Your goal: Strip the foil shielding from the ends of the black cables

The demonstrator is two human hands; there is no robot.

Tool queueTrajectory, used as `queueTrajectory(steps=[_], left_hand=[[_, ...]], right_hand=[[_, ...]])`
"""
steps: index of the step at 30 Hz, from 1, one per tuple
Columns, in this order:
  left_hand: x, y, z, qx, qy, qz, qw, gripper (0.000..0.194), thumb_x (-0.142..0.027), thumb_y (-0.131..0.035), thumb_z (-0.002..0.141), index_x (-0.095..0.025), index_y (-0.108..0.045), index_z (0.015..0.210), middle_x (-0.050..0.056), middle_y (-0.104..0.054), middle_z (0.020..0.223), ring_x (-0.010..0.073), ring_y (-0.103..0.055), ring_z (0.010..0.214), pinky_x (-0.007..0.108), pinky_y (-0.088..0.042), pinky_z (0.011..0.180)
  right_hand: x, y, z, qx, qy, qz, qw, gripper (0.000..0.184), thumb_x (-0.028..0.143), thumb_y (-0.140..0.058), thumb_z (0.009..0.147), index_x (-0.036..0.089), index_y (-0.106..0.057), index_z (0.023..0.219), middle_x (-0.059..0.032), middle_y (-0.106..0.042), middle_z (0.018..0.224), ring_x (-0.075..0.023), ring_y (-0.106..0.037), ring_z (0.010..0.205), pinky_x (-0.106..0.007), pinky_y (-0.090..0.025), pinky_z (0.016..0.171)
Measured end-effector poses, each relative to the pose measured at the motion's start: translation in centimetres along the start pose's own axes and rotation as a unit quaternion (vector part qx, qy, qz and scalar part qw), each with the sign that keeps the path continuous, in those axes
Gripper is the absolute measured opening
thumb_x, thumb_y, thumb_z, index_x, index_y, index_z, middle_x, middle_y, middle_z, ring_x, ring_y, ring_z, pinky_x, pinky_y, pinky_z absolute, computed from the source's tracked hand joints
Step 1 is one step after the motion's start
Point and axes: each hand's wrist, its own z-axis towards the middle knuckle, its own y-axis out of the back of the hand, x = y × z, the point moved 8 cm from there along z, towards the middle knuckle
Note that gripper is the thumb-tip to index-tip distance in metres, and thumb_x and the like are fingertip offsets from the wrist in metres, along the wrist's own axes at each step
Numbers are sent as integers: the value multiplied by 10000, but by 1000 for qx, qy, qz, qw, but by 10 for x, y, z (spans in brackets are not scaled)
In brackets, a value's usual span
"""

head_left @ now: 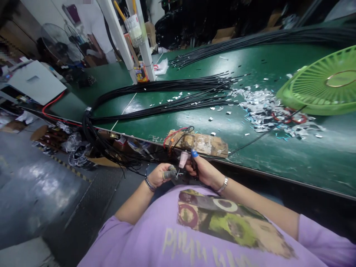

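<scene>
Close to my body, below the table's front edge, my left hand (161,175) is closed, with grey covers on its fingertips. It pinches a black cable whose splayed thin pale wires (180,173) stick out toward the other hand. To the right, my right hand (205,171) is wrapped around a dark-handled hand tool (194,167); its jaws are too small and blurred to tell the kind. A blue cover sits on its thumb and a pink wrap on a finger. Just beyond both hands, a worn wooden board (213,145) with red and black wires lies at the table edge.
Long bundles of black cables (155,86) lie across the green table (172,124), some hanging over its front edge at left. White and blue scraps (261,107) are heaped beside a green fan (322,83). White posts (144,44) rise at the back. A person (96,27) stands behind.
</scene>
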Motion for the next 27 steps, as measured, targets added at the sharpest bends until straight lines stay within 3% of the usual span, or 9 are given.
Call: queueTrajectory(steps=[5,9,13,15,18,21,23,25,27], left_hand=[[-2,13,-2,-25,-10,13,1000,604,-639,-823,460,-129,-533,604,-46,-475,465,11,-266,347,190,-138,380],[8,43,-5,-59,13,84,995,569,-666,-750,536,-147,-549,654,-55,-467,431,47,-328,351,193,-223,394],[25,101,-20,-198,93,222,950,356,-470,-711,627,-154,-548,604,-18,-558,509,102,-491,496,227,-390,548],[26,124,-30,-248,93,253,931,243,-339,-694,642,-162,-543,572,-29,-540,501,114,-490,531,238,-379,572],[19,148,-45,-318,77,295,898,154,-208,-636,656,-178,-530,548,-45,-495,488,126,-485,570,245,-365,599],[7,153,-50,-336,54,313,887,86,-153,-585,654,-172,-564,573,-27,-547,540,130,-510,588,253,-396,626],[-4,152,-50,-346,25,305,887,33,-171,-585,647,-171,-586,614,-10,-598,597,139,-551,608,256,-431,632],[-22,151,-51,-372,-30,273,887,88,-246,-618,641,-171,-618,687,2,-628,628,154,-589,622,264,-466,623],[-44,149,-54,-410,-97,246,873,232,-364,-661,624,-168,-640,747,4,-629,614,159,-596,593,269,-485,590]], right_hand=[[7,1,-6,22,9,-57,998,558,737,-651,621,187,-556,637,62,-396,429,-67,-244,419,-218,-147,398],[17,5,-19,66,1,-198,978,534,686,-694,626,160,-614,671,66,-412,454,-60,-279,429,-216,-195,410],[30,4,-36,146,11,-314,938,579,729,-572,726,156,-646,761,2,-576,611,-76,-399,482,-225,-327,455],[40,5,-43,165,26,-348,923,631,754,-427,802,163,-649,801,-16,-599,630,-94,-460,499,-248,-400,508],[64,11,-46,169,69,-419,889,689,750,-260,858,177,-606,699,-40,-605,617,-107,-459,463,-275,-426,520],[113,19,-38,91,188,-518,829,575,662,-322,890,198,-607,707,-81,-659,721,-178,-575,629,-309,-473,643],[145,26,-26,-3,238,-577,781,409,488,-364,927,199,-651,897,-108,-703,901,-236,-630,835,-346,-475,784],[166,32,-10,-100,234,-641,724,318,290,-380,913,171,-653,1026,-140,-706,1011,-259,-634,919,-363,-461,839],[173,33,9,-146,199,-696,675,324,133,-414,848,133,-655,1064,-166,-695,1090,-262,-633,985,-349,-449,875]])
